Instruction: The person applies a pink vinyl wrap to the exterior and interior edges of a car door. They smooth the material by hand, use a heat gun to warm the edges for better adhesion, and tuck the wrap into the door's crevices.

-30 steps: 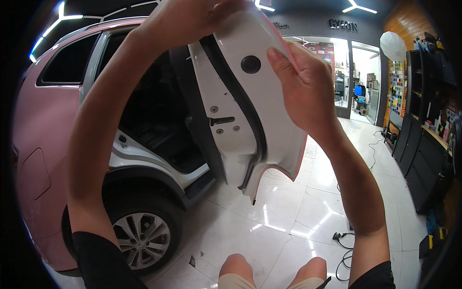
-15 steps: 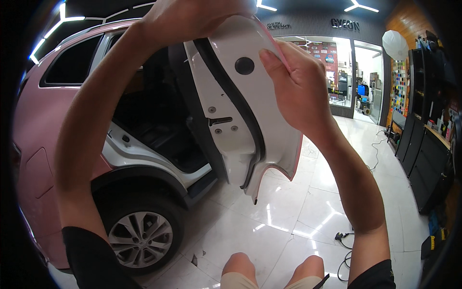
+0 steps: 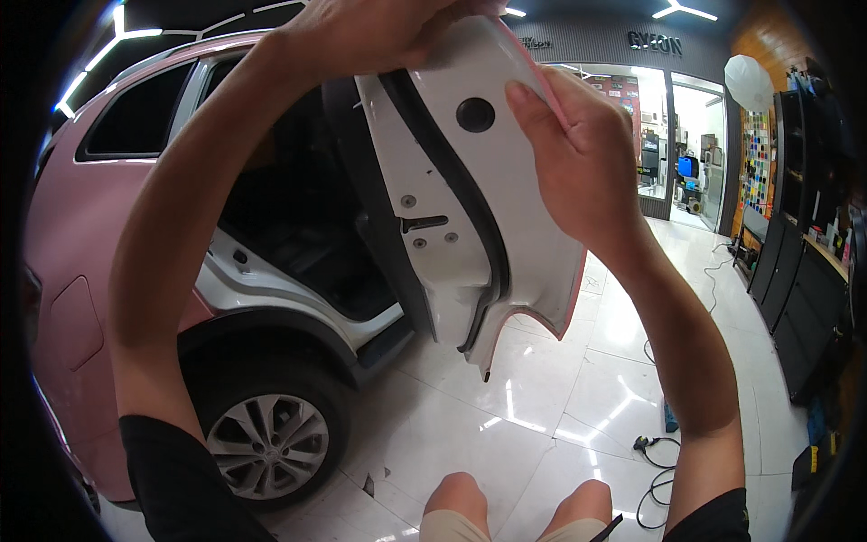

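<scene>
Fingers of the right hand (image 3: pixel 591 158) clasped the open rear car door (image 3: pixel 533 190) at its pink edge (image 3: pixel 575 294), thumb inward; the left hand (image 3: pixel 379 36) overlapped its top, grip unclear. The door's long axis ran steeply down, left of the right hand.

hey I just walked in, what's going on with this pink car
A person has the right hand around the edge of the pink car's open rear door, thumb on its white inner side. The left hand is up at the door's top, partly out of the picture, so its grip is unclear. The door stands swung out, its black seal showing. A black cable lies on the floor.
</scene>
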Demonstrator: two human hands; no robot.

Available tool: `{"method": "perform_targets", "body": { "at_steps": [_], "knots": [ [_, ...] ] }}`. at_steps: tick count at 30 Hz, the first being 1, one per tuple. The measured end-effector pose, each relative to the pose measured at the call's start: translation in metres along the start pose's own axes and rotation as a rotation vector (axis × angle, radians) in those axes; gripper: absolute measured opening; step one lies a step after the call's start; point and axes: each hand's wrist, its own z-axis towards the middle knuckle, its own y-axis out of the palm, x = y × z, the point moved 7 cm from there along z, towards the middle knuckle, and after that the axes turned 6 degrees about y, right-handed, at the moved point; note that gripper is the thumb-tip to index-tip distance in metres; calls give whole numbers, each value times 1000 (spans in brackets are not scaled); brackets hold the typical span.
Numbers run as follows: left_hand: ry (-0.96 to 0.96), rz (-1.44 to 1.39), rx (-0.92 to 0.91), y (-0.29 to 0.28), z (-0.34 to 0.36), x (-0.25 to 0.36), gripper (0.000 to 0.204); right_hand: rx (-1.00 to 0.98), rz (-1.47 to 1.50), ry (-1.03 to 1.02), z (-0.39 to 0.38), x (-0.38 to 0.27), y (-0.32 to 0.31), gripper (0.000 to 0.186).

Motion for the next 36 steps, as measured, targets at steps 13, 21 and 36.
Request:
{"method": "perform_targets", "body": {
  "at_steps": [13,21,36],
  "knots": [
    [-6,-6,-172,-7,12,6,13,-17,60,5,-3,4,-2,18],
    [151,3,-98,-5,15,5,9,-44,97,18,-4,7,-1,20],
    [176,122,0,13,8,2,16,57,88,-61,-6,10,-3,21]
  ]
}}
